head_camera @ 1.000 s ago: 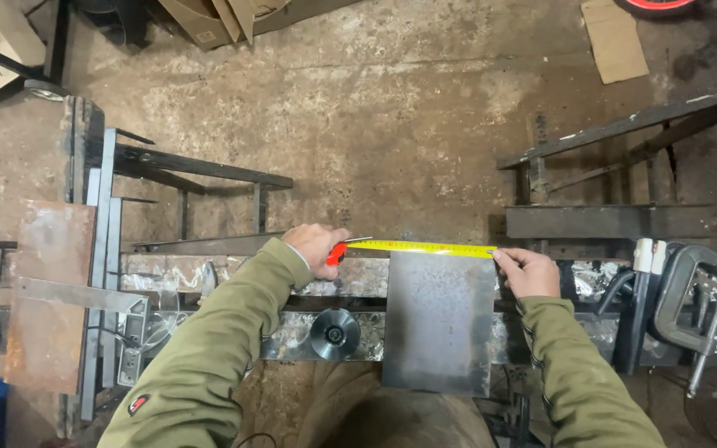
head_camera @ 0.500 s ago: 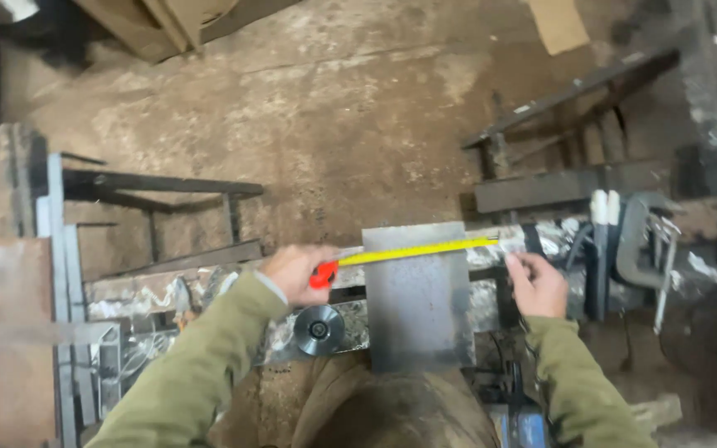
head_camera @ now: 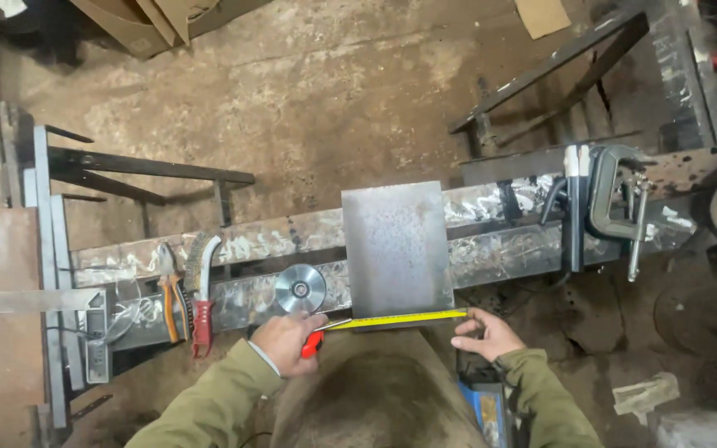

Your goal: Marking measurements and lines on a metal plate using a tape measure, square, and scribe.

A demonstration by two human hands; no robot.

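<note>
two hands stretch a tape (head_camera: 396, 319) along the near edge of the plate (head_camera: 397, 247) on the bench (head_camera: 508, 249). left hand (head_camera: 285, 342) grips the red case, right hand (head_camera: 483, 334) pinches the far end. best keep the tape taut and flush with the edge. tape hook is hidden under fingers.

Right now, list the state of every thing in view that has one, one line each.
Tape measure: pulled out, yellow blade stretched along the steel plate's near edge.
Steel plate: lying flat across the metal frame.
Left hand: gripping the red tape case.
Right hand: pinning the blade's end at the plate corner.
C-clamp: on the frame's right end.
Wire brush: lying on the frame.
Pliers: lying shut beside the brush.
</note>
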